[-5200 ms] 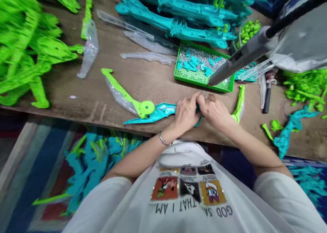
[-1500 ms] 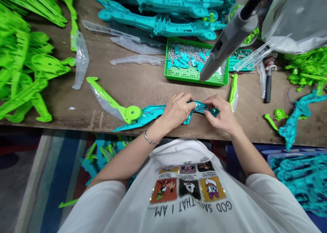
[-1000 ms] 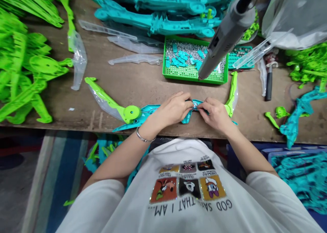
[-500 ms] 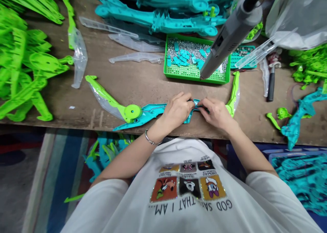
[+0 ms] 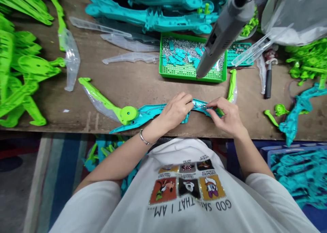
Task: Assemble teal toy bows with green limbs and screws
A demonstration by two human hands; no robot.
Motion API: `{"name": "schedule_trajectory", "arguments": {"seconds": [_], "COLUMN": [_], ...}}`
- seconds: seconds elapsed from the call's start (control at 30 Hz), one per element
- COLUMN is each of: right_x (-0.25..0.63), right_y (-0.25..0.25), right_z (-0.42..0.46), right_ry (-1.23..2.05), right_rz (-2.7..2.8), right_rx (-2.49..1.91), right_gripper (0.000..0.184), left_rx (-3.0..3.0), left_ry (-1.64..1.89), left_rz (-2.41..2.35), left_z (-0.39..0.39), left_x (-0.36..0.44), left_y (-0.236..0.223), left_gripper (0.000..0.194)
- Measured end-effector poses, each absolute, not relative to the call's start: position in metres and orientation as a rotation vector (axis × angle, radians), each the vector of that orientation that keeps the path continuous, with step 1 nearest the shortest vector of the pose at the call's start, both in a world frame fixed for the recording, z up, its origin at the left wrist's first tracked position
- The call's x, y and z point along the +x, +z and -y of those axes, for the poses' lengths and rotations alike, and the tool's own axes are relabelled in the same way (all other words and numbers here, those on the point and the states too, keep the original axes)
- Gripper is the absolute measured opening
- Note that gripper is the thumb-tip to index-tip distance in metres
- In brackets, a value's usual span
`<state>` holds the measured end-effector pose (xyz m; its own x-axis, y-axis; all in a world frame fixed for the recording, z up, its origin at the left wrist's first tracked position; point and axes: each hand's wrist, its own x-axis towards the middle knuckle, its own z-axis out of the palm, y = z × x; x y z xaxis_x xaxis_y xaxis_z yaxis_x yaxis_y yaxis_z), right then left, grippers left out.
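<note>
A teal plastic toy bow half point(image 5: 152, 112) lies hollow side up along the table's front edge, with a thin wire inside its left arm. Bright green limbs with clear plastic blades join it: the left limb point(image 5: 102, 101) shows whole, the right limb point(image 5: 232, 86) partly behind my hand. My left hand point(image 5: 176, 112) is closed over the middle of the bow, its fingertips at the inner channel and partly hidden. My right hand point(image 5: 226, 115) pinches at a small silvery piece, perhaps wire or a spring, in the right part of the channel.
Behind the bow stands a green basket point(image 5: 191, 75) of screws and small teal pieces. A grey hanging screwdriver point(image 5: 217, 38) reaches over it. Green parts point(image 5: 28, 66) are heaped left; teal shells point(image 5: 122, 16) lie at the back. A black-handled hammer point(image 5: 268, 81) lies right.
My right hand has moved right along the channel, away from my left hand, uncovering more of the bow's middle. My left hand stays on the bow. The whole view has shifted slightly.
</note>
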<state>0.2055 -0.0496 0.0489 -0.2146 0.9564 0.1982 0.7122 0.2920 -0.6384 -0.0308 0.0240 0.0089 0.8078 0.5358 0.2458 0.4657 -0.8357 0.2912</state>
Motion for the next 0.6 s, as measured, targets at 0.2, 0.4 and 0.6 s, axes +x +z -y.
{"name": "schedule_trajectory", "arguments": {"seconds": [0.2,0.4,0.6], "right_x": [0.199,0.197,0.194], "right_y": [0.048,0.025,0.021], "right_z": [0.047,0.05,0.053], "right_ry": [0.544,0.456,0.446], "right_rz": [2.004,2.169,2.266], "right_rx": [-1.446,-1.509,-1.582], "right_gripper": [0.015,0.022,0.032], "left_rx": [2.832,2.837,2.816], "left_ry": [0.484,0.333,0.307], "left_rz": [-0.791,-0.674,-0.601], "left_z": [-0.023,-0.025,-0.029], "left_x": [-0.031,-0.031,-0.031], "left_y": [0.009,0.016,0.019], "left_gripper": [0.03,0.027,0.032]}}
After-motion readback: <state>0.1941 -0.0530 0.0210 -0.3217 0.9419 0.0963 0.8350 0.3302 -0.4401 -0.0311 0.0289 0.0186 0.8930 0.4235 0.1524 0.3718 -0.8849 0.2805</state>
